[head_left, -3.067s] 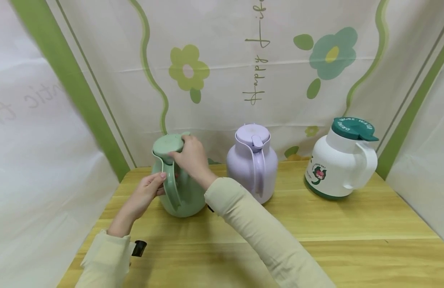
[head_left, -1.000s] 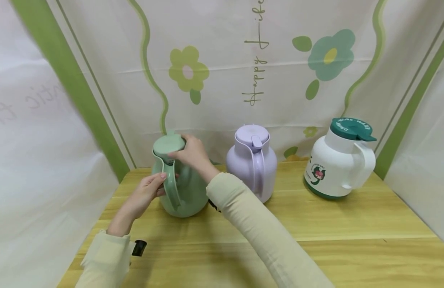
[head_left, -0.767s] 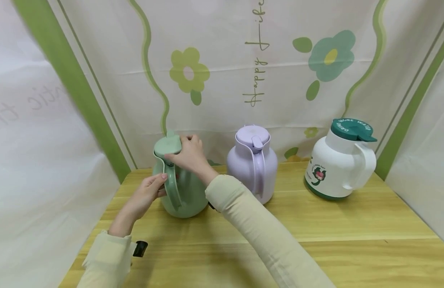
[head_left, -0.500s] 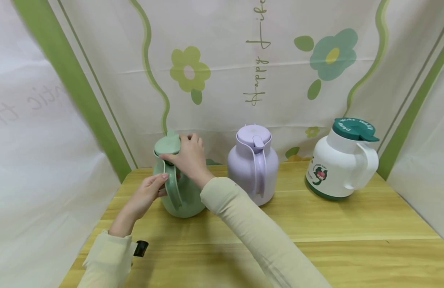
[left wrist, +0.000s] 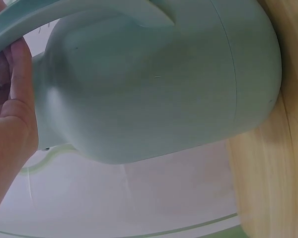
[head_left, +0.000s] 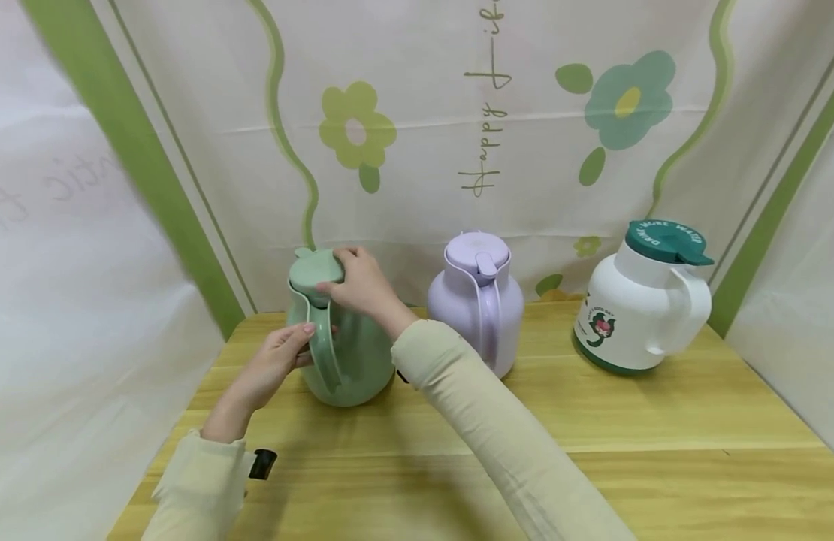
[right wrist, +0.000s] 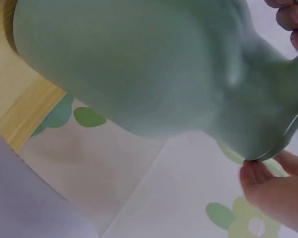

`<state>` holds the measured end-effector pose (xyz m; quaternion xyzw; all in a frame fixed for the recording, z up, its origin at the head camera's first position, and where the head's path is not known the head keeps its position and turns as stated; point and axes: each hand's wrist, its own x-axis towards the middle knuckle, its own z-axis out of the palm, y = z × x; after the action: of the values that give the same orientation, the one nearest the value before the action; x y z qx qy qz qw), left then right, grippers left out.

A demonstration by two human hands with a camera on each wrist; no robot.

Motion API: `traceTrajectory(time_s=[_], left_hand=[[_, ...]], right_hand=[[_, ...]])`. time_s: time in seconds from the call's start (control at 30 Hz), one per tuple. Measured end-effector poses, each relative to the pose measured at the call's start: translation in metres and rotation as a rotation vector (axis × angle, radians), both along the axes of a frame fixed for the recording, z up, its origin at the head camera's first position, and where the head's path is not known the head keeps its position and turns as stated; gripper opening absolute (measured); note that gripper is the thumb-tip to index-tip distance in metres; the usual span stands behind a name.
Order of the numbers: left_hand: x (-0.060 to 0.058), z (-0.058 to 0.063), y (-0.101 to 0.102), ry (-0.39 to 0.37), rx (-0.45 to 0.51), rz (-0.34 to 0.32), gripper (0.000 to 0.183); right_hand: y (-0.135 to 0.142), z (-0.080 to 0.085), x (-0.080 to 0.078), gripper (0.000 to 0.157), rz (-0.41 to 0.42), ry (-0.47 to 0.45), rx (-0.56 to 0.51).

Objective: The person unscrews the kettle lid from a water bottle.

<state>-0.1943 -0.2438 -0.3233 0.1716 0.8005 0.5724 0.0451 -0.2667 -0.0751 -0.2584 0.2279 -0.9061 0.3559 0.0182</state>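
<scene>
A pale green thermos jug (head_left: 359, 361) stands upright on the wooden table at the left, its handle towards me. My left hand (head_left: 275, 368) holds the upper part of the jug's handle (head_left: 324, 353); in the left wrist view the fingers (left wrist: 19, 74) pass behind that handle. My right hand (head_left: 363, 284) grips the jug's round green lid (head_left: 315, 269) from the right, thumb on the near side and fingers at the far rim. The lid's small tab (head_left: 303, 253) points to the back left. In the right wrist view, fingertips (right wrist: 251, 173) press at the rim.
A lilac thermos jug (head_left: 481, 300) stands close to the right of the green one, near my right forearm. Farther right is a white jug (head_left: 627, 315) with a dark green lid. A printed cloth (head_left: 424, 150) hangs behind the wooden table (head_left: 363, 481).
The green lid has turned counterclockwise: its tab has gone from the right side to the back left. My right hand has twisted and shifted its hold; my left hand stays on the handle.
</scene>
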Motion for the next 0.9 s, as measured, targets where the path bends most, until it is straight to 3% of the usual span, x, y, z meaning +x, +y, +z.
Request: traceTrajectory(time_s=[0.27, 0.5, 0.9], left_hand=[[0.002, 0.002, -0.002, -0.042, 0.022, -0.04, 0.059], [0.003, 0.006, -0.003, -0.089, 0.009, -0.039, 0.06], [0.005, 0.008, -0.004, -0.083, 0.0, -0.063, 0.06]], right_hand=[[-0.009, -0.007, 0.008, 0.083, -0.096, 0.01, -0.029], [-0.015, -0.01, 0.009, 0.078, -0.204, 0.067, -0.035], [-0.008, -0.001, 0.007, 0.058, -0.059, 0.039, 0.059]])
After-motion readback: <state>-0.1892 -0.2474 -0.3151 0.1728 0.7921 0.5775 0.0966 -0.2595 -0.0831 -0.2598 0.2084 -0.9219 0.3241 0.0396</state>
